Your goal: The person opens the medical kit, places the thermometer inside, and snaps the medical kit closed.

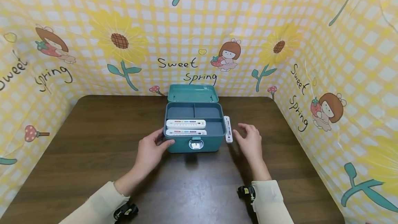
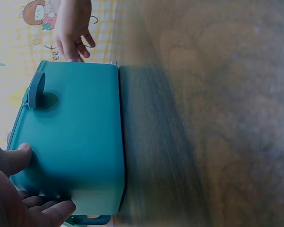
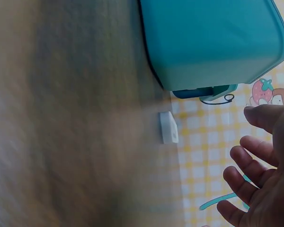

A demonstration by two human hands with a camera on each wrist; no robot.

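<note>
Forearms (image 1: 125,182) enter at the frame's bottom; the left grip (image 1: 150,150) curves left of centre, thumb (image 2: 20,158) opposing fingers (image 2: 58,211); the right grip (image 1: 251,143) spreads loosely.

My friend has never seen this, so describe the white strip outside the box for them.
On the brown table stands an open teal box. Between it and the right hand lies a slim white strip with printed markings. Two lookalikes sit inside the box; it alone lies on the table.

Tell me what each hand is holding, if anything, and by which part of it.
The left hand holds the box by its front left corner, thumb on the front wall. The right hand holds nothing.
</note>
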